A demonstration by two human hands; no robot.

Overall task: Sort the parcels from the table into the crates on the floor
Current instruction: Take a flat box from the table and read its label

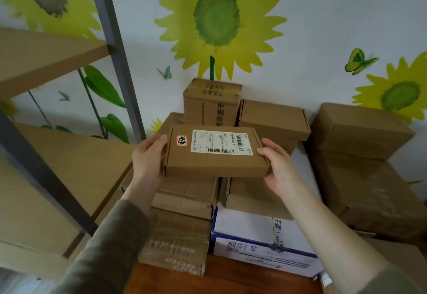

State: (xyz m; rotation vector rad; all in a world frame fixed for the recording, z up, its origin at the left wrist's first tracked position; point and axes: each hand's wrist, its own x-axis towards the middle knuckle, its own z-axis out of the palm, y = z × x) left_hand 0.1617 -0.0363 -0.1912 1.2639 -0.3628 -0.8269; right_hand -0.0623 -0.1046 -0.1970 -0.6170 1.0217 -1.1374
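A shelf [46,62] is standing to the left of the flat box [215,162], and the desk [231,277] is showing below it, carrying a crowd of brown boxes [360,129] that are sitting behind, under and to the right of it. A blue-and-white box [254,242] is lying just below it. The flat box itself is hanging in the air above the pile. The left hand [147,157] and right hand [277,166] are gripping its two short ends, fingers [270,143] curling round the edges. A label [221,142] and a red sticker [181,141] are facing up on its lid. It is looking light and stiff, so holding it by the ends should be serving well, though squeezing the thin lid could be denting it. No crates are showing here.
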